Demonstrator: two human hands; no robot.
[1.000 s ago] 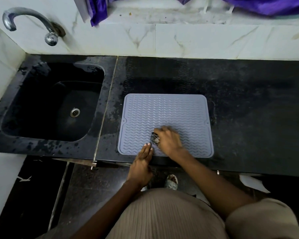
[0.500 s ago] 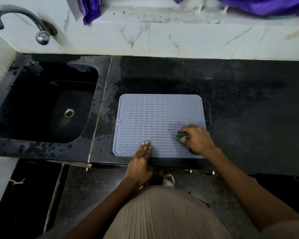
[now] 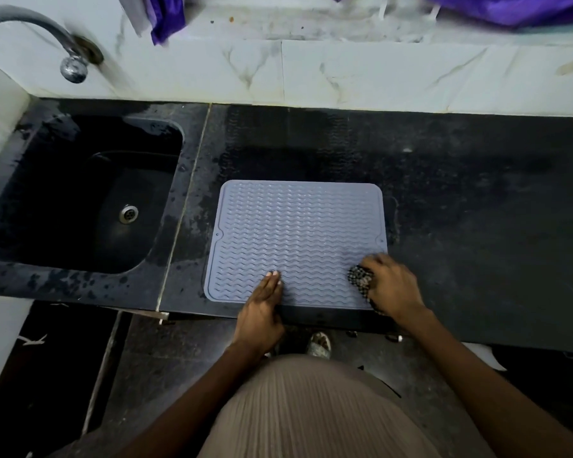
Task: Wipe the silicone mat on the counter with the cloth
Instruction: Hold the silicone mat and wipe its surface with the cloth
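A grey silicone mat (image 3: 298, 233) with wavy ridges lies flat on the black counter (image 3: 477, 226), near its front edge. My right hand (image 3: 392, 285) grips a bunched dark patterned cloth (image 3: 360, 279) and presses it on the mat's near right corner. My left hand (image 3: 262, 307) lies flat with fingers together, its fingertips resting on the mat's front edge left of centre; it holds nothing.
A black sink (image 3: 80, 196) with a drain sits left of the mat, with a metal tap (image 3: 73, 61) on the tiled wall above it. Purple fabric (image 3: 166, 18) hangs over the ledge at the back. The counter left of the mat is wet.
My right hand carried the cloth from the mat's front centre across to its near right corner. My left hand stayed on the front edge.
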